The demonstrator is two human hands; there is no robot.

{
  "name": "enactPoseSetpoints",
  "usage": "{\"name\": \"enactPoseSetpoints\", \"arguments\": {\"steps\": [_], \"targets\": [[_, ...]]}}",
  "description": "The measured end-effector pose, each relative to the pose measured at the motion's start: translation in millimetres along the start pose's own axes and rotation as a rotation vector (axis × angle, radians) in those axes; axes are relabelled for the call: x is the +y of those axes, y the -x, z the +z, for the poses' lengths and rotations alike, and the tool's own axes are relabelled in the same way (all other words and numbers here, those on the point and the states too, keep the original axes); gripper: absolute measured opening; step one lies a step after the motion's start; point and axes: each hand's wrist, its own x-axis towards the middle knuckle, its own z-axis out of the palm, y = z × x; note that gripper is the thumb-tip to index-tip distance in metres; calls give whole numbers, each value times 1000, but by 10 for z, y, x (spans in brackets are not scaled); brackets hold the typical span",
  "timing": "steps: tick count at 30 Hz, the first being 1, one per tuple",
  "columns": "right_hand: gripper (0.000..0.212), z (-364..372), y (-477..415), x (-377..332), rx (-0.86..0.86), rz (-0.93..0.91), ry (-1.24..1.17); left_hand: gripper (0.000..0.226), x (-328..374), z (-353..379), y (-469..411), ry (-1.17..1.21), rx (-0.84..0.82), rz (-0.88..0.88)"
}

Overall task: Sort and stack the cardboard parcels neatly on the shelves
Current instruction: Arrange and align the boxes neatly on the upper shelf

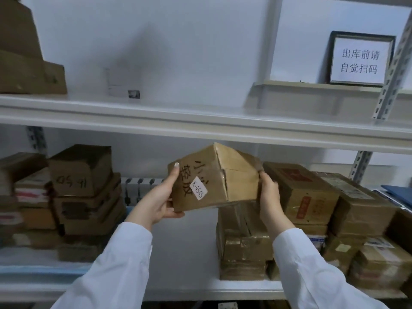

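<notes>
Gripping a tilted cardboard parcel [214, 177] by both ends, our left hand [160, 197] and right hand [268, 195] curl round its creased, taped edges. Open lower shelf [182, 253] shows below our left hand; brown box stacks [303, 192] flank the grip; the upper shelf [200, 128] edge runs just above.

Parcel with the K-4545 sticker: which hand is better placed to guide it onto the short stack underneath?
Probably the right hand: it grips the parcel end directly above that stack. The left hand holds the corner over the gap beside it.
</notes>
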Motion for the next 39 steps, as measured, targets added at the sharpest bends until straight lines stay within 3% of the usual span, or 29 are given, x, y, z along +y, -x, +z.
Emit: {"name": "enactPoseSetpoints", "arguments": {"steps": [4, 8, 13, 16, 23, 27, 32, 36, 39], "targets": [[41, 28, 151, -6, -82, 111, -72, 51, 151, -29, 200, -206, -40, 127], [47, 66, 179, 8, -150, 163, -133, 47, 236, -7, 379, -300, -108, 220], [45, 77, 173, -10, -168, 196, -161, 92, 291, -6, 538, -289, -291, 358], [43, 68, 249, -95, -174, 169, -84, 87, 355, -10, 627, -192, -374, 448], [50, 12, 530, -373, -168, 140, 185, 64, 693, 19, 876, -232, -183, 487], [64, -61, 608, -570, -309, 143, 285, 64, 863, 111, 1014, -249, -117, 467], [84, -201, 697, -871, -443, 161, 225, 43, 915, 214, 1217, -194, -34, 419], [61, -292, 802, -1171, -391, -20, 421, 30, 975, 318, 1452, -206, 43, 458], [68, -342, 919, -1410, -519, -98, 242, 30, 1041, 390, 1593, -212, 106, 511]]}}
